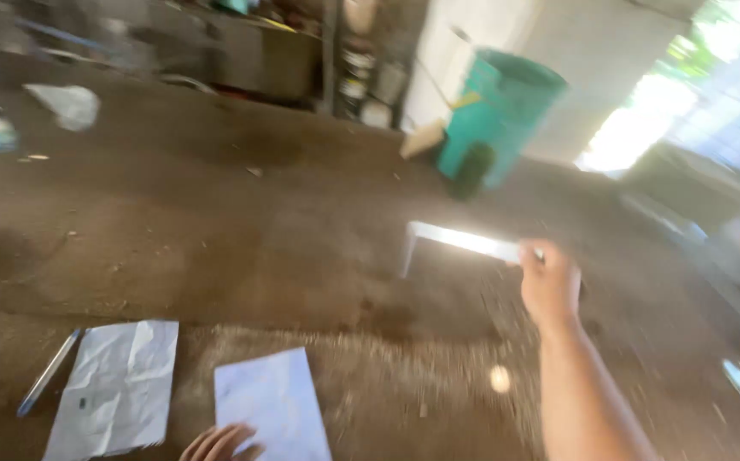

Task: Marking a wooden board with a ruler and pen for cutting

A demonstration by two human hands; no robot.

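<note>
- Dirt floor [216,222], littered; teal bin [506,111] behind.
- Right hand [549,282]: fingers closed gripping metal square [459,240], mid-carry.
- Left hand [220,444]: fingers resting open on paper sheet [272,401]; crumpled sheet [118,388] beside.

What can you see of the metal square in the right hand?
The square looks like bright, flat metal in an L shape: a long arm running left from the right hand, which grips its end, and a short arm dropping down at the far corner. It is held level above the dirt floor, glaring with light and blurred.
</note>
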